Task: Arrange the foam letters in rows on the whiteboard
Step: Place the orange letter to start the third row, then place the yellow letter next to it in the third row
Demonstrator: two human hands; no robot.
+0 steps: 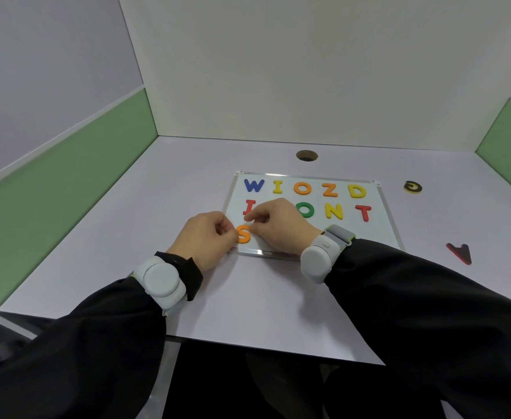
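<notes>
The whiteboard [378,225] lies flat on the desk. Its top row reads blue W [253,185], yellow I [278,187], orange O [303,189], orange Z [329,190], yellow D [357,191]. The second row holds a red letter [249,206] partly hidden by my right hand, green O [306,209], yellow N [334,211], red T [363,212]. An orange S [243,233] sits at the board's lower left corner, pinched between my left hand [208,237] and my right hand [275,226].
Two loose letters lie on the desk right of the board: a yellow-and-black G [413,187] and a red A [461,252], both face down or turned. A round cable hole [306,155] sits behind the board. Partition walls enclose the desk on three sides.
</notes>
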